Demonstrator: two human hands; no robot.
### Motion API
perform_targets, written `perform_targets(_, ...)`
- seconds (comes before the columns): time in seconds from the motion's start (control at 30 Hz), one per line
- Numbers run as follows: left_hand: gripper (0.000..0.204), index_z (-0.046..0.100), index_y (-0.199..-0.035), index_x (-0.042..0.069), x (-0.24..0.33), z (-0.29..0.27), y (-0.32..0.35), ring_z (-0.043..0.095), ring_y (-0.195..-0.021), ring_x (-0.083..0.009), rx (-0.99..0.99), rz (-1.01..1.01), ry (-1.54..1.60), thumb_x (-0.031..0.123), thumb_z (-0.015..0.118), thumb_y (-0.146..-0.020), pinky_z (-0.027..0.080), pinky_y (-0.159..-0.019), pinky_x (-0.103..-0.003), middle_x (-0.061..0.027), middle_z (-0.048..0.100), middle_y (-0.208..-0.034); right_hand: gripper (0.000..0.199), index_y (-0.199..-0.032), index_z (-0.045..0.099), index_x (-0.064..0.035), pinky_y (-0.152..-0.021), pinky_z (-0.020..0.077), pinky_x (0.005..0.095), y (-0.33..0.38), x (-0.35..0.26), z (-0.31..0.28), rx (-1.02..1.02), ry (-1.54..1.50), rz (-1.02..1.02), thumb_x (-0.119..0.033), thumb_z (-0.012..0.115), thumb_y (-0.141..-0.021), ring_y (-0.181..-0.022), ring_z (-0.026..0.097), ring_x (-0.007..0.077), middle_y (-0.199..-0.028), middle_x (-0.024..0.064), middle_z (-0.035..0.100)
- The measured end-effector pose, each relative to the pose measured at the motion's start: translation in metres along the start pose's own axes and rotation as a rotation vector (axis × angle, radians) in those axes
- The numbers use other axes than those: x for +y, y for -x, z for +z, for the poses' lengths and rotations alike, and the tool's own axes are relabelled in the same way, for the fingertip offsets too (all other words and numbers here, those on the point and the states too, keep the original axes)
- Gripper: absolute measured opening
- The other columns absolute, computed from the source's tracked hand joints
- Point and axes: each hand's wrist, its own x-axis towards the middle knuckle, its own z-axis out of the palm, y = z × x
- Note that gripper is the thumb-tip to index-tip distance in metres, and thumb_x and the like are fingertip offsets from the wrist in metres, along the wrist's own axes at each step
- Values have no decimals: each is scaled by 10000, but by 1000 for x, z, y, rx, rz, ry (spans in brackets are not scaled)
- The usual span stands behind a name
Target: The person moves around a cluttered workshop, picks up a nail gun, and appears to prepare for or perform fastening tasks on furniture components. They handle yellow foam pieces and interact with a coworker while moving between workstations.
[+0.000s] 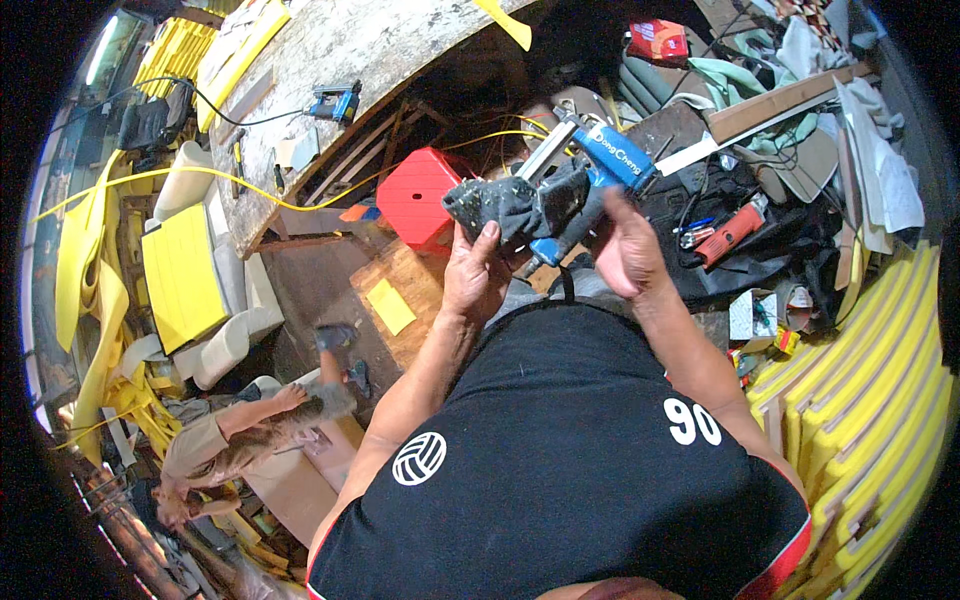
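My left hand [472,270] grips a bunched, dark grey cloth piece [500,208] flecked with white; its thumb presses on the front, and the other fingers are mostly behind it. I cannot make out whether the piece is a glove. Just right of the cloth is a blue pneumatic nail gun [614,155] with a silver magazine, its dark handle sloping down toward my lap. Beside that handle is my right hand [630,258], slightly blurred, thumb stretched up and palm turned left. Its other fingers are partly hidden, and no grip on the gun shows.
A red plastic stool [420,192] stands left of my hands, before a worn worktable [330,55] holding another nail gun [335,102]. A yellow hose [250,187] crosses the left. At right lie an orange-red tool [732,236] and stacked yellow strips [860,400]. Another person [215,445] works lower left.
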Motion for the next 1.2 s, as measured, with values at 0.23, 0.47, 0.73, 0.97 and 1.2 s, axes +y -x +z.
perform_targets(0.23,330,467,-1277,24,19,-36,19,476,-1212,-211,35,425,-526,37,402,-954,396,-1016,-359,-108,505,-1291,134,-959,636,-43,-760,515,354,-3,6,3,104,33,-22,-141,587,-881,-842,634,198,-912,55,669)
perform_targets(0.47,251,534,-1163,-1,89,-74,32,575,-1023,-167,283,538,-587,101,456,-948,451,-885,-298,-84,606,-1116,129,-888,603,-34,-659,495,332,-2,4,-30,97,115,-155,-161,599,-865,-672,587,174,-743,54,594)
perform_targets(0.73,305,528,-1244,100,60,-143,-12,585,-974,-155,296,88,-614,207,485,-961,482,-825,-327,-35,598,-1136,200,-1005,601,-56,-536,443,308,6,21,-30,386,-45,-67,-197,629,-866,-510,492,128,-591,-8,500)
perform_targets(0.97,280,516,-1208,57,-50,-51,-91,587,-832,-142,-191,-240,-817,192,453,-970,529,-692,-299,-57,597,-980,183,-841,582,-87,-460,412,300,82,32,-80,810,-61,-308,-206,706,-780,-472,489,149,-575,10,506)
perform_targets(1.2,779,376,-1365,-13,-157,86,-179,517,-1182,-325,-831,-78,-1385,523,582,-839,414,-954,-374,-242,545,-1245,194,-938,636,-101,-487,408,283,147,42,-109,947,-153,-471,-228,699,-806,-485,462,123,-589,-18,468)
